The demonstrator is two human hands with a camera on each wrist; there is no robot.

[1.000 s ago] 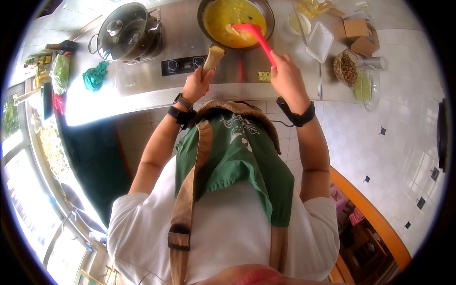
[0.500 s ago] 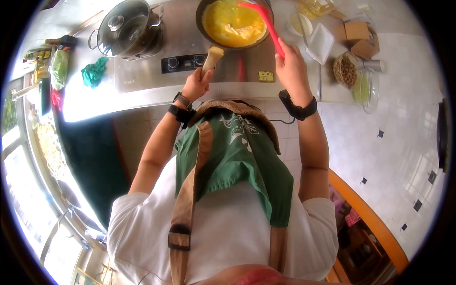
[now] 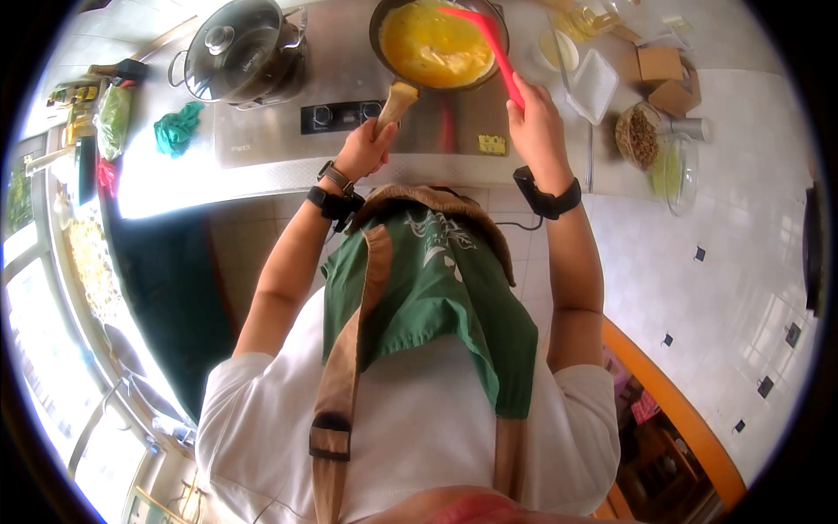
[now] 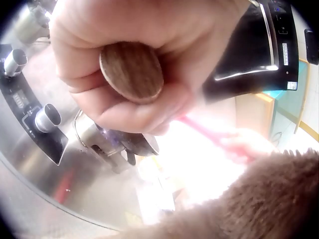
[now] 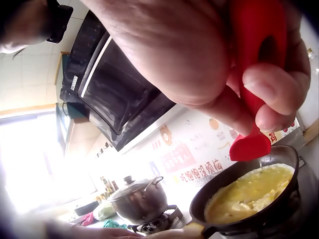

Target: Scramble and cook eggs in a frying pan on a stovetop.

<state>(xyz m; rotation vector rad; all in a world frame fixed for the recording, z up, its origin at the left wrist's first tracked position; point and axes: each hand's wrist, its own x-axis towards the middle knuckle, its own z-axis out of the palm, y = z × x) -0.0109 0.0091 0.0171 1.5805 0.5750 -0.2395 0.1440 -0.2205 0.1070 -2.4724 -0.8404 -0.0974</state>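
My left hand (image 3: pixel 362 154) grips the wooden handle (image 3: pixel 398 103) of a dark frying pan (image 3: pixel 377 45); in the left wrist view the fingers wrap fully round the handle's end (image 4: pixel 132 72). Yellow beaten egg (image 3: pixel 436 35) covers the pan's bottom, with a paler folded clump of set egg (image 3: pixel 456 61) toward the near side. My right hand (image 3: pixel 539 127) holds a red spatula (image 3: pixel 499 54), thumb and fingers closed round its handle. The spatula's head (image 5: pixel 250 147) is over the far rim side of the pan in the right wrist view.
A lidded pot (image 3: pixel 240 61) stands on the left burner, beside a green cloth (image 3: pixel 178 129). Right of the pan are a bowl (image 3: pixel 559 51), a white tray (image 3: pixel 595 86), a cardboard box (image 3: pixel 668 79), a basket of brown bits (image 3: pixel 637 138) and a glass bowl (image 3: pixel 676 175). A range hood (image 5: pixel 124 74) hangs above.
The spatula has lifted from the middle of the egg toward the pan's far right side. A folded clump of egg now shows near the front. The left hand keeps its hold on the handle.
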